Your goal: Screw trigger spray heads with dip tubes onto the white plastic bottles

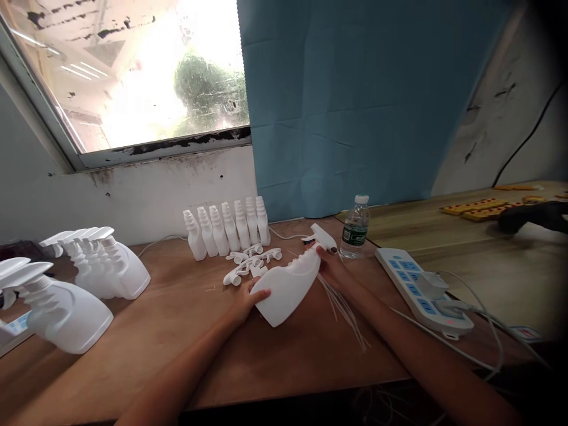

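A white spray bottle (287, 287) lies tilted over the brown table (177, 349), held by both my hands. My left hand (245, 303) grips its wide base, thumb on top. My right hand (331, 266) is closed round its neck, just under the white trigger head (320, 236) fitted on it. Loose white trigger heads (251, 265) lie just beyond the bottle. Thin white dip tubes (344, 310) are spread on the table under my right forearm.
A row of empty white bottles (228, 228) stands near the wall. Finished spray bottles (100, 263) sit at the left, more of these sprayers (53, 310) nearer. A water bottle (355, 228), a white power strip (421, 290) with cables and yellow pieces (481, 207) lie to the right.
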Tool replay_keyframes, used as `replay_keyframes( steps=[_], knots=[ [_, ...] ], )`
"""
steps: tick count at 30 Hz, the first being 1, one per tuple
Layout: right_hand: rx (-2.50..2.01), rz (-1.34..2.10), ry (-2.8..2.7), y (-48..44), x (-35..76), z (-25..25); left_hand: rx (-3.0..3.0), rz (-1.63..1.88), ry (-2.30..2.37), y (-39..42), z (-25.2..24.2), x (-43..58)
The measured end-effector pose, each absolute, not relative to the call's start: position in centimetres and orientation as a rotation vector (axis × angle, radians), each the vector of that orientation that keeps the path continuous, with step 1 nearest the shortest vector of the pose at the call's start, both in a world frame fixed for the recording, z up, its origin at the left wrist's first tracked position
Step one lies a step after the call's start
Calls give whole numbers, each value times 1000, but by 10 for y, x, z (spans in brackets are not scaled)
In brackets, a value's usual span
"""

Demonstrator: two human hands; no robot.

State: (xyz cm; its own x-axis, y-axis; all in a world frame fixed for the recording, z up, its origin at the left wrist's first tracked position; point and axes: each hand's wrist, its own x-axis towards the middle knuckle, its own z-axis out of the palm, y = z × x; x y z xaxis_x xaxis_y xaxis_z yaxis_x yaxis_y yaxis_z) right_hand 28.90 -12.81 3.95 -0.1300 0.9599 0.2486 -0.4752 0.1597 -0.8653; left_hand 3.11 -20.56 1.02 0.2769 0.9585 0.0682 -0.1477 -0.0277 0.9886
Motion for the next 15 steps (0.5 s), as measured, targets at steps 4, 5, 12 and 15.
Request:
replay_keyframes(
  steps=[4, 5, 12, 15],
  knots=[
    [-600, 1399, -1021, -127, 287, 39, 1172, 1102, 840, -200, 5, 28],
    [-591, 1409, -1025, -128, 288, 40, 1139, 1105, 830, -197, 3, 27],
    [-532, 1452, -1060, -135, 286, 45, 954, 1023, 750, -187, -1, 18],
    [-531, 1447, -1054, -134, 284, 43, 910, 1003, 699, -186, -1, 17]
  ],
)
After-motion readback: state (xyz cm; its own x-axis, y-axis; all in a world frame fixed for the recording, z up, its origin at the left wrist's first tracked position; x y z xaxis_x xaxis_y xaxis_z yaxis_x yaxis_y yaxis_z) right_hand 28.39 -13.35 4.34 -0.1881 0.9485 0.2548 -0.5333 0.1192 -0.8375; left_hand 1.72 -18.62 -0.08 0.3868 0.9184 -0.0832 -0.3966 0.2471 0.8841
